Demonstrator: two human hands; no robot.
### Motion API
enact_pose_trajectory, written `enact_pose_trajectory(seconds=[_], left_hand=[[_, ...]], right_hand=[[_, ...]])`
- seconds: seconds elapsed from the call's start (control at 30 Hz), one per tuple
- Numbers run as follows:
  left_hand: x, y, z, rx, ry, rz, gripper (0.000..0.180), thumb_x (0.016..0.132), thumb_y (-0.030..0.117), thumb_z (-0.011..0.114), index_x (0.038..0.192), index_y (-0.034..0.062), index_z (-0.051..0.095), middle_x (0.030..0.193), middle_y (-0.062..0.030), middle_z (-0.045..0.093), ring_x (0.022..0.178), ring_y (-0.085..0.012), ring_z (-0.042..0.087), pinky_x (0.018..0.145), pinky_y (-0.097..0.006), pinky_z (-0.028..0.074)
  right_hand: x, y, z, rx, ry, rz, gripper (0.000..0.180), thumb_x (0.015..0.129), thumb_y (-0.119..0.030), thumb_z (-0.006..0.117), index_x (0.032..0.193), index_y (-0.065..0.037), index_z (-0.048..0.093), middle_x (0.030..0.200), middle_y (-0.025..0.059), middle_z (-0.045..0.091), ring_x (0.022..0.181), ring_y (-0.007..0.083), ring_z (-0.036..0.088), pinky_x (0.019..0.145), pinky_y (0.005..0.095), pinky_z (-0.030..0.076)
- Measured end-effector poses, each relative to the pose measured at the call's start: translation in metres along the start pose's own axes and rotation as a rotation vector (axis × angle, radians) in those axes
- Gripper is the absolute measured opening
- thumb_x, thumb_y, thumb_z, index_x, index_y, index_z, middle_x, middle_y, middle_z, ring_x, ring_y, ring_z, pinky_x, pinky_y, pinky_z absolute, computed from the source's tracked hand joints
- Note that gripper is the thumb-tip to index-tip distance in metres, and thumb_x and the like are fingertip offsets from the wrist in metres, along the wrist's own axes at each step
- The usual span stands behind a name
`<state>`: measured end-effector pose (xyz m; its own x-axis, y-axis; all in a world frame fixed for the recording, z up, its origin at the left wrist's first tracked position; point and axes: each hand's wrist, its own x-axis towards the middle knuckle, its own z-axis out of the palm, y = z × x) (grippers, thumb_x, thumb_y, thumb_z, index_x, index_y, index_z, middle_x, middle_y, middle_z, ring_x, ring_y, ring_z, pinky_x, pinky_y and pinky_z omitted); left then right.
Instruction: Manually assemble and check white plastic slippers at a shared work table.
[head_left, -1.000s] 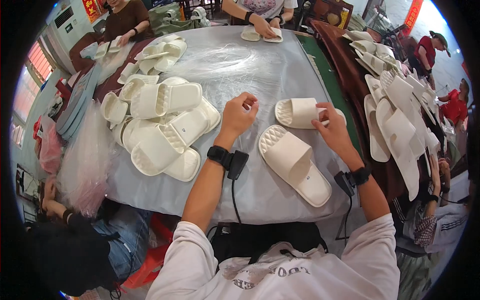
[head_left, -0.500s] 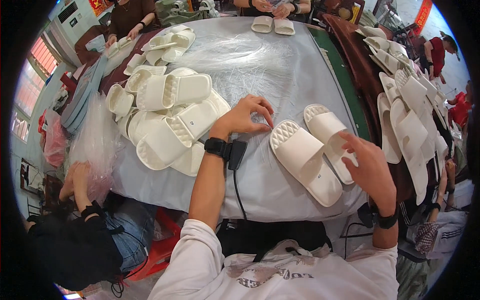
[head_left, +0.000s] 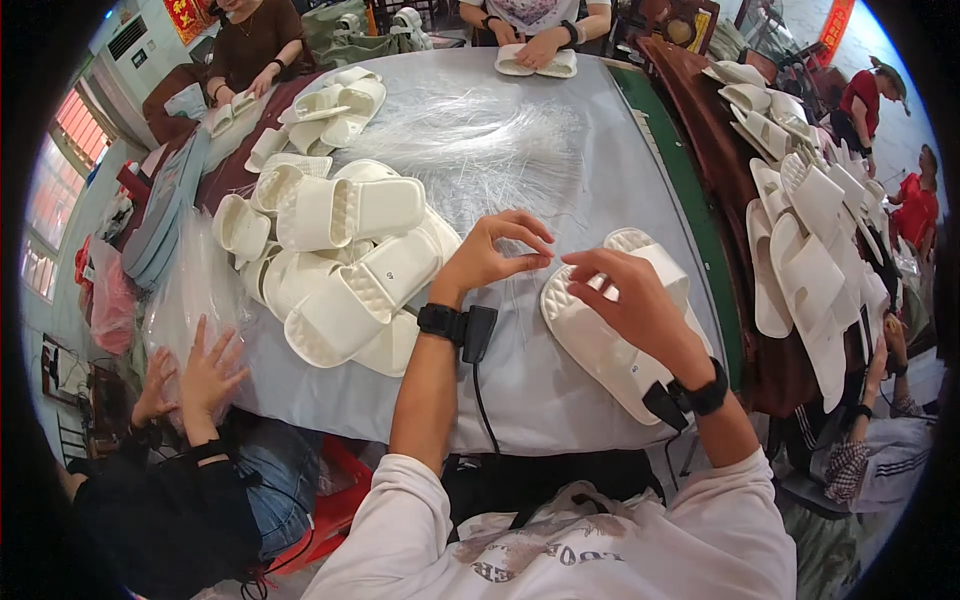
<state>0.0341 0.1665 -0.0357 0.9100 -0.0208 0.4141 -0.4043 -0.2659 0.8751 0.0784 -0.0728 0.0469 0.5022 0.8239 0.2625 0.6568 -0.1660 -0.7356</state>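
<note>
Two cream slide slippers [head_left: 600, 348] lie side by side on the desk [head_left: 530, 405], toward its near right corner, quilted ends pointing to the far edge; the farther one [head_left: 663, 258] is partly covered by the right hand [head_left: 622, 290]. I see the left hand [head_left: 497, 252] hovering just beside the pair, thumb and fingers curved with a gap between them, gripping nothing visible. The right hand hangs over the slippers, its fingers loosely bent and parted, with no object showing in them. Both sets of fingertips nearly meet. From my end, I judge this to be a point between grips, with the pair already lined up. A next grip, I'd say, calls for a light pinch, with the black box [head_left: 663, 405] on the right wrist kept clear of the nearer slipper. Toward the left edge lies a heap of slippers [head_left: 360, 285]; loose clear plastic film [head_left: 470, 130] spreads toward the far edge.
</note>
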Motion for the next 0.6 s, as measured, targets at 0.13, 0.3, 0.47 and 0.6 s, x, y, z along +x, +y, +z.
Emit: enact_pose_trajectory(seconds=[0.13, 0.3, 0.47, 0.6], left_hand=[[0.001, -0.002, 0.0, -0.022, 0.005, 0.028, 0.018, 0.074, 0.003, 0.084, 0.09, 0.0104, 0.08, 0.1, -0.0034, 0.072, 0.099, -0.018, 0.064, 0.089, -0.032, 0.05], [0.0, -0.015, -0.003, 0.155, 0.064, -0.017, 0.016, 0.076, 0.003, 0.084, 0.091, 0.0088, 0.079, 0.096, -0.003, 0.073, 0.089, -0.0157, 0.066, 0.079, -0.03, 0.052], [0.003, -0.016, 0.001, 0.253, 0.244, -0.016, 0.015, 0.078, 0.005, 0.083, 0.093, 0.0081, 0.078, 0.098, -0.0017, 0.073, 0.086, -0.0145, 0.066, 0.073, -0.028, 0.051], [0.001, -0.015, 0.005, 0.335, 0.281, -0.077, 0.013, 0.08, 0.006, 0.082, 0.092, 0.0066, 0.077, 0.098, -0.0012, 0.072, 0.083, -0.0143, 0.065, 0.07, -0.027, 0.05]], right_hand=[[0.02, 0.03, 0.014, 0.006, -0.047, -0.114, 0.018, 0.09, -0.001, 0.07, 0.108, -0.001, 0.069, 0.095, 0.0134, 0.07, 0.082, 0.0241, 0.069, 0.074, 0.0325, 0.055], [0.014, 0.04, 0.006, 0.315, 0.159, -0.098, 0.007, 0.094, 0.006, 0.059, 0.1, 0.002, 0.061, 0.107, 0.0127, 0.068, 0.097, 0.0218, 0.068, 0.087, 0.0328, 0.054], [-0.05, 0.009, -0.058, 0.354, 0.553, -0.203, 0.017, 0.103, -0.017, 0.057, 0.103, -0.002, 0.05, 0.094, 0.0146, 0.066, 0.074, 0.0214, 0.067, 0.069, 0.0333, 0.055], [-0.123, -0.005, -0.148, 1.097, 0.916, -0.57, 0.008, 0.102, -0.012, 0.057, 0.099, -0.008, 0.051, 0.076, 0.0001, 0.039, 0.059, 0.01, 0.032, 0.052, 0.0268, 0.028]])
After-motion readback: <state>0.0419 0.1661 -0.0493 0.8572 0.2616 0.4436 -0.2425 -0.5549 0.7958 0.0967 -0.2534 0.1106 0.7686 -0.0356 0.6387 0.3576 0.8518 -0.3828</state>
